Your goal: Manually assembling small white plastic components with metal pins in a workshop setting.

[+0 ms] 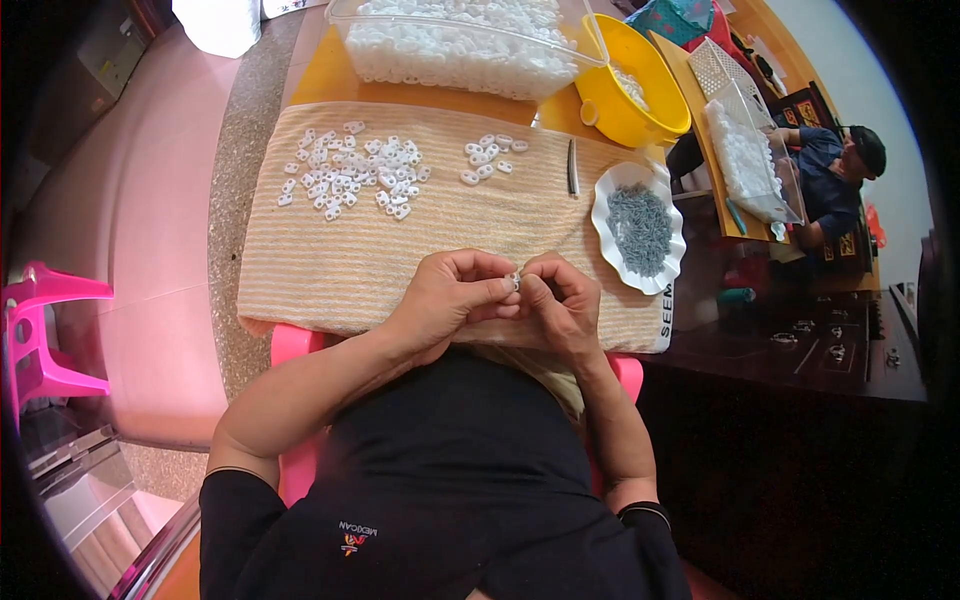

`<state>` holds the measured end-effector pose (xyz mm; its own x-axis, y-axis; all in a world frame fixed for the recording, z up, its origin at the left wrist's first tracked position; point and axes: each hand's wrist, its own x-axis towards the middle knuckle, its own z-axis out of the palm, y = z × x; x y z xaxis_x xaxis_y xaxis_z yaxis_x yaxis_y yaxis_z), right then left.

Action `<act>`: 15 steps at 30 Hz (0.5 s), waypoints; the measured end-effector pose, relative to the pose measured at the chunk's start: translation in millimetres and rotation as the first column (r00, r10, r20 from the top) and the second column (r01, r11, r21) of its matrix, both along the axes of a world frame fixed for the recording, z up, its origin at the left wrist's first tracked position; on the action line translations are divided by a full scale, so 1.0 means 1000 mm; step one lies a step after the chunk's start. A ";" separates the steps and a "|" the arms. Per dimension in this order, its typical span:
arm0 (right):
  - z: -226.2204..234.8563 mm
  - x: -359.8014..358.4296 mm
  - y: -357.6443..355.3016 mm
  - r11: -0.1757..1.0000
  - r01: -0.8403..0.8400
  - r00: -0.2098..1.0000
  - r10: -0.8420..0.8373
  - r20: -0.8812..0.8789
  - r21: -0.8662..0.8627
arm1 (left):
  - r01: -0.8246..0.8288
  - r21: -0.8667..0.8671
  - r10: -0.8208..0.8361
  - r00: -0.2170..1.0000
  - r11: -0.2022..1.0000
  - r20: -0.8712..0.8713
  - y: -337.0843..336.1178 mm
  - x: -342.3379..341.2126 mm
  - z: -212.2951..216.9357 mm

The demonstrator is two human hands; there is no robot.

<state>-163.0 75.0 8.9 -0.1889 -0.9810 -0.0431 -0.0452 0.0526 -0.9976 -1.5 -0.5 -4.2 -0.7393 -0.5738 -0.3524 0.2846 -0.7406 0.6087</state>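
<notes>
Both left hand (447,298) and right hand (567,308) pinch small white piece (515,281) in fingertips over striped towel (335,270), likely for steadiness; loose white pieces (350,176), dish (602,217) of grey parts (641,230) lie near, presumably for easy reach.

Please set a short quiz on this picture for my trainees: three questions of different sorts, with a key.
1. True or false: the left grip and the right grip come together at a small white piece.

2. What fills the white scalloped dish?
a) Yellow beads
b) Small grey pieces
c) Pink buttons

3. Fill in the missing word: on the striped towel, the larger group of white pieces lies to the ____ of the smaller group.

Key: 1 true; 2 b; 3 left.
</notes>
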 end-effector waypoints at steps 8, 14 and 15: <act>-0.002 0.001 0.001 0.998 -0.008 0.993 0.000 -0.122 -0.063 | -0.009 -0.024 0.009 1.000 1.000 -0.005 0.002 0.000 0.001; -0.004 0.002 0.001 0.999 -0.012 0.992 0.006 -0.123 -0.049 | -0.023 -0.072 0.025 0.999 0.997 0.024 0.002 0.000 -0.002; -0.004 0.003 0.001 0.999 -0.013 0.992 0.007 -0.123 -0.049 | -0.020 -0.100 0.024 0.999 0.995 0.033 0.002 0.000 -0.002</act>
<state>-160.3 76.4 5.1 -0.1801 -0.9832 0.0285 -0.1677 0.0021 -0.9858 -1.5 1.9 -6.4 -0.7146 -0.6233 -0.3177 0.2779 -0.6696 0.6888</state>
